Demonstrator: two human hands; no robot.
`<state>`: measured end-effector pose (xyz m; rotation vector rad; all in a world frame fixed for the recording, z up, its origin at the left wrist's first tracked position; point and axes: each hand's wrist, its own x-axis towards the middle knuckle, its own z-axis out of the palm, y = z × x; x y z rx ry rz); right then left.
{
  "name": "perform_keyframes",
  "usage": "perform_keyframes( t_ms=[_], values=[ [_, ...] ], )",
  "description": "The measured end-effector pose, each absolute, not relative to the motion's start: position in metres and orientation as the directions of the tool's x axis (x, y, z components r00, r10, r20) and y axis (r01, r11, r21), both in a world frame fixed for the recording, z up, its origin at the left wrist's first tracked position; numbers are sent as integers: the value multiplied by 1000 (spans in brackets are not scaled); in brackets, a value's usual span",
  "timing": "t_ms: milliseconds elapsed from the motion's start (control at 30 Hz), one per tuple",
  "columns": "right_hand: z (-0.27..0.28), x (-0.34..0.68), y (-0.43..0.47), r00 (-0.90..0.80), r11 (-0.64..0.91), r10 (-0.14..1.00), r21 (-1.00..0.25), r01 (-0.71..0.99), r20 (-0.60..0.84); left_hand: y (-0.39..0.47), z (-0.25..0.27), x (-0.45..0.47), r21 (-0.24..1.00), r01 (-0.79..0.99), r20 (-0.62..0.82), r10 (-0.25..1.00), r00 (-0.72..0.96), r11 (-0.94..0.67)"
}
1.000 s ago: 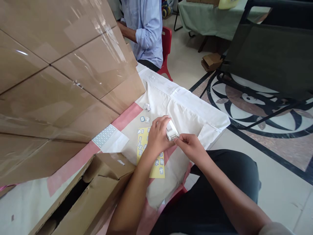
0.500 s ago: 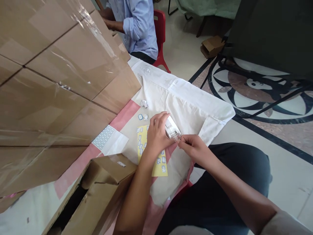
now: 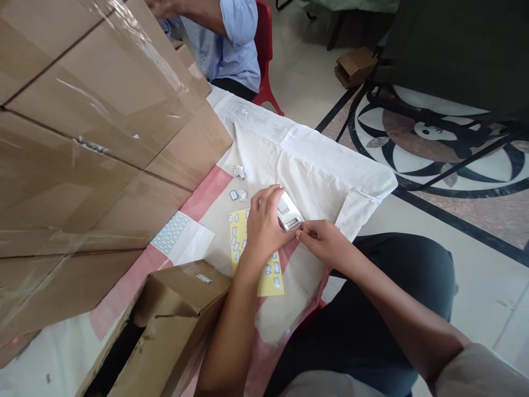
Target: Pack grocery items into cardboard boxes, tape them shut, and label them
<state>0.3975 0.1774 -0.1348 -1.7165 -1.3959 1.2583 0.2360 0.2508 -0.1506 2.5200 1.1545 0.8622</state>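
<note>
Knee in dark trousers (image 3: 397, 281): fills the bottom right of my feed, below the cloth-covered worktop's (image 3: 268, 138) near edge.
Long brown cardboard box (image 3: 163, 355): its top gapes beside my left forearm; a small white label (image 3: 204, 278) lies on its end.
Left hand (image 3: 264, 220): I have it clamped on a small white rectangular box (image 3: 290, 211), fingers over the far side.
Right hand (image 3: 324, 241): fingers curled, tips touching the box's near right corner (I cannot tell whether they pinch anything).
Where the white box sits: between my two hands, short of the worktop's right corner; I cannot tell whether it meets the cloth.
Yellow paper sheet (image 3: 265, 288): flat under my left forearm, dotted with small blue-outlined pieces.
White paper sheet (image 3: 194, 237): printed with blue-green outlines, nearer the cartons.
Loose white scraps (image 3: 239, 172): a small cluster past the yellow sheet, toward the worktop's far corner.
Stack of taped brown cartons (image 3: 99, 94): rises along the worktop's left side.
Co-worker in a light blue shirt (image 3: 237, 55): on a red plastic chair (image 3: 264, 52) beyond the far corner.
Small brown carton (image 3: 355, 65): on the floor, past a panda mosaic (image 3: 438, 132).
</note>
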Motion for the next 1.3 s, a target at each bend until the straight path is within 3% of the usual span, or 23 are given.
perform_keyframes(
  t_ms=[267, 400, 700, 800, 867, 1000, 1100, 1200, 1300],
  values=[
    [-142, 406, 179, -70, -255, 946, -861, 441, -316, 251, -148, 237, 460, 602, 411, 758, 507, -652],
    [-135, 413, 174, -171, -250, 932, -910, 330, -318, 253, -149, 236, 468, 581, 418, 746, 518, -666],
    [-44, 399, 135, -298, 23, 954, -998, 65, 3, 242, -131, 239, 498, 624, 352, 798, 489, -602],
    [-26, 389, 125, -310, 180, 937, -983, 31, 162, 227, -93, 239, 639, 518, 462, 822, 332, -568],
    [-17, 385, 120, -294, 261, 924, -965, 21, 244, 210, -64, 234, 780, 376, 445, 865, 231, -501],
    [-4, 377, 113, -288, 340, 902, -940, 19, 320, 162, -27, 209, 924, 101, 327, 900, 289, -369],
    [2, 364, 110, -372, 351, 875, -935, 48, 310, 125, -21, 183, 886, 127, 402, 876, 265, -445],
    [0, 340, 110, -487, 341, 834, -937, 81, 261, 92, -30, 159, 791, 340, 531, 847, 31, -509],
    [-9, 313, 112, -564, 296, 812, -939, 175, 151, 62, -48, 140, 551, 639, 764, 633, -128, -536]
  ],
)
